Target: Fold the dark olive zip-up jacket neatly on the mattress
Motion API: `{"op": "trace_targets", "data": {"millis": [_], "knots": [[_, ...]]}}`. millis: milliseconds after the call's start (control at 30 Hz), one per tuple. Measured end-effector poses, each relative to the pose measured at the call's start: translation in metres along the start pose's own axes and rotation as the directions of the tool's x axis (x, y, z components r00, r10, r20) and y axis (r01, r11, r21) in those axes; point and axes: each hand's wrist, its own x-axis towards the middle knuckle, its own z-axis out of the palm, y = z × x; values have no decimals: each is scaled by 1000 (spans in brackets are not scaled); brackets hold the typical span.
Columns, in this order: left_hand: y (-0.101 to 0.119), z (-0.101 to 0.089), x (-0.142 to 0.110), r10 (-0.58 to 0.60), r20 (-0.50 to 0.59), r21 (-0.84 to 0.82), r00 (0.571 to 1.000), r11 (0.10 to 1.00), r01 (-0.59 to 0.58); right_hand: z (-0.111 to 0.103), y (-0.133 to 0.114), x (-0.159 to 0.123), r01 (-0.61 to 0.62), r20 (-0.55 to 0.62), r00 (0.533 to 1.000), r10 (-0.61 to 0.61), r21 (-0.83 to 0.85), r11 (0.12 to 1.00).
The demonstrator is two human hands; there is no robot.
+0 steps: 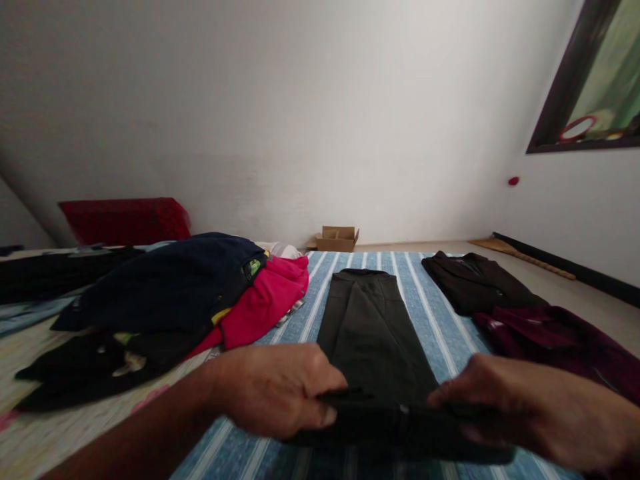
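A dark olive-black garment (pixel 373 327) lies folded into a long strip on the blue striped sheet (pixel 450 340), running away from me. My left hand (pixel 277 390) is closed on its near left edge, thumb underneath and fingers on top. At the near right edge my right hand (pixel 520 410) grips the same garment in the same way. Between the two hands the near end of the cloth is lifted slightly off the sheet and blurred.
A heap of clothes lies to the left: a dark navy piece (pixel 170 283), a pink one (pixel 265 300) and black ones. A folded dark garment (pixel 475 283) and a maroon one (pixel 555 343) lie to the right. A red cushion (pixel 125 220) and a cardboard box (pixel 337 238) stand near the wall.
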Motion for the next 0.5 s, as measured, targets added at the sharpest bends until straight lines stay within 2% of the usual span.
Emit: {"op": "trace_targets", "data": {"millis": [67, 133, 233, 300, 367, 400, 433, 500], "knots": [[-9, -40, 18, -34, 51, -206, 998, 978, 44, -38, 10, 26, -60, 95, 995, 43, 182, 982], [-24, -78, 41, -62, 27, -369, 998, 927, 68, -73, 27, 57, -126, 170, 983, 68, 358, 925], [-56, -129, 85, -146, -90, -467, 985, 880, 87, -121, 60, 110, -155, 58, 987, 147, 540, 827], [-83, -157, 121, -194, -143, -501, 971, 860, 98, -146, 87, 147, -158, 3, 981, 195, 600, 784], [-113, -176, 162, -245, -218, -514, 945, 852, 102, -161, 120, 184, -169, -29, 970, 240, 631, 757], [-129, -181, 184, -280, -299, -520, 912, 849, 90, -163, 139, 203, -183, -35, 963, 266, 637, 749], [-145, -182, 206, -324, -436, -538, 840, 842, 45, -163, 159, 222, -208, -43, 952, 302, 631, 747], [-176, -176, 249, -345, -532, -557, 773, 830, -13, -153, 199, 257, -288, -108, 893, 438, 612, 736]]}}
